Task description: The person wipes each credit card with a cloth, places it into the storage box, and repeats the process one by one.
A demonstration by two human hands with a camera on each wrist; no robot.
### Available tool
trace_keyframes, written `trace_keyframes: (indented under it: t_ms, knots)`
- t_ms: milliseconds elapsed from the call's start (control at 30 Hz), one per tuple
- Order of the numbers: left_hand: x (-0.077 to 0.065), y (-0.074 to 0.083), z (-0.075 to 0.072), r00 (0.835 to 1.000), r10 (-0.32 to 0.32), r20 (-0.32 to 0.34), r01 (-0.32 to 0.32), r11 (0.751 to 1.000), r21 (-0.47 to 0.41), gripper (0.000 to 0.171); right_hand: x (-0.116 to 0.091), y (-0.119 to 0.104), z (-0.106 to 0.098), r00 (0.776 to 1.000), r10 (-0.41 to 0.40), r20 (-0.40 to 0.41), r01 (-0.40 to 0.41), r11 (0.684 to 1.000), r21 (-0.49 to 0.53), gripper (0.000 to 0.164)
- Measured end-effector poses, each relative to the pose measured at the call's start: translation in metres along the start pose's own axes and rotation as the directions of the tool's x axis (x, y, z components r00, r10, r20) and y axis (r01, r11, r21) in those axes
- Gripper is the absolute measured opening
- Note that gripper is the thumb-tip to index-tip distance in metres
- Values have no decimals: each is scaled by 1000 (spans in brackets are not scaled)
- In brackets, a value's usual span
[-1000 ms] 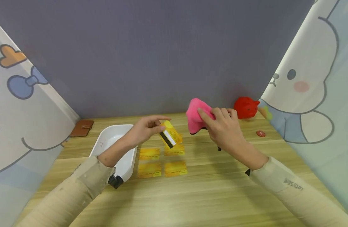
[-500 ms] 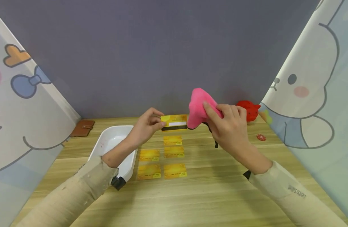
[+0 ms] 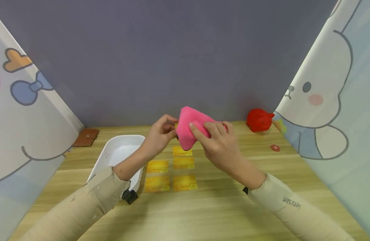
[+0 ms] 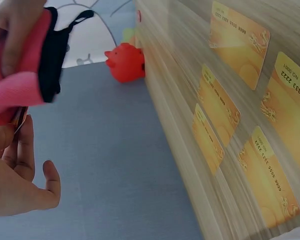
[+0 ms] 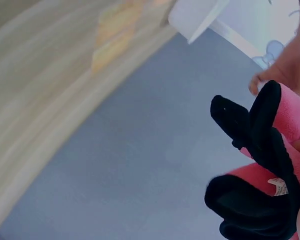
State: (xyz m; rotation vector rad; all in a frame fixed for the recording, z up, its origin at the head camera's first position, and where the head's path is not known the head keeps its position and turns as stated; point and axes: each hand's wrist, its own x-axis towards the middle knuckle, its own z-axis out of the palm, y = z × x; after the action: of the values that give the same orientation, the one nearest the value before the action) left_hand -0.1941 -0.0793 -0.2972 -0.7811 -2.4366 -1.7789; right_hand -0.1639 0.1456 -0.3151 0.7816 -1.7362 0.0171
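Above the table, my left hand [image 3: 158, 137] pinches a yellow bank card [image 4: 21, 119] by its edge; most of the card is hidden behind a pink plush cloth [image 3: 191, 121]. My right hand [image 3: 223, 147] grips that cloth, its thumb on the pink face and the fingers curled over it. In the right wrist view the cloth's black underside [image 5: 255, 200] shows, folded, with a small white label [image 5: 279, 186]. The cloth overlaps the card right beside my left fingertips. Several yellow cards [image 3: 185, 182] lie face up on the table below, in two columns.
A white tray [image 3: 95, 162] stands under my left forearm. A brown leather wallet [image 3: 86, 137] lies at the back left. A red piggy bank [image 3: 259, 120] and a red poker chip [image 3: 275, 147] are on the right. A grey wall [image 3: 185, 60] rises behind the table.
The left hand's card has turned from tilted to level and is now mostly covered. My right hand has brought the pink cloth leftward over it.
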Motion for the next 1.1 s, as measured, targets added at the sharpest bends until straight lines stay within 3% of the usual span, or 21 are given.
trace_keyframes:
  t_ms: [233, 533, 867, 1100]
  knots:
    - [-5, 0, 8, 1000, 17, 26, -16, 1000, -7, 21, -14, -5, 2, 992, 14, 125, -17, 1000, 21, 38]
    - [-4, -3, 7, 999, -1, 37, 0, 999, 33, 23, -19, 3, 5, 983, 26, 184, -20, 999, -32, 47]
    - [-5, -6, -14, 999, -54, 0, 54, 990, 132, 26, -27, 24, 1, 972, 74, 224, -43, 990, -138, 47]
    - [-4, -9, -29, 997, -67, -23, 70, 987, 144, 31, -29, 40, -1, 975, 134, 176, -112, 985, -129, 34]
